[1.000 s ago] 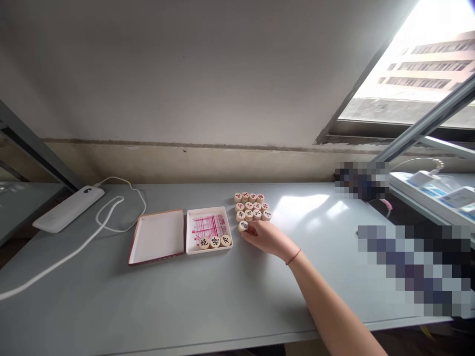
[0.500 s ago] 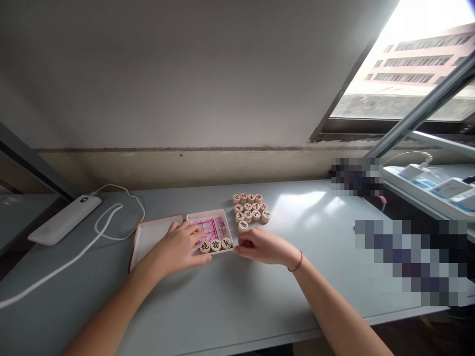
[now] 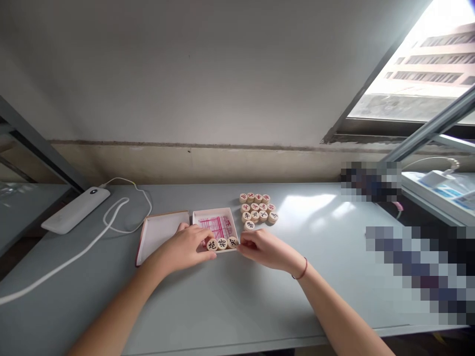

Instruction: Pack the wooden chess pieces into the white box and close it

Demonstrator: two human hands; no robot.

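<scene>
Three round wooden Chinese chess pieces [image 3: 221,243] lie in a short row along the near wall of a shallow white box [image 3: 213,209], black characters facing up, on a sheet printed with pink lines [image 3: 217,226]. The row runs left to right across our view, and our two hands sit at either end of it. Our left hand [image 3: 181,249] comes in from the left, curled over the box's near left corner, with its fingertips [image 3: 206,236] just beside the row's left end. Our right hand [image 3: 265,249] comes in from the right, fingers drawn together, their tips at the box's right corner beside the last piece. Both look half closed, but we cannot tell whether either grips anything. Just past the box, a cluster of similar pieces [image 3: 258,208] stands on the counter [image 3: 208,306], nearer our right hand, with one lone piece [image 3: 250,225] closest to it. The box's lid [image 3: 163,232] lies face up just left of the box, beside our left hand.
</scene>
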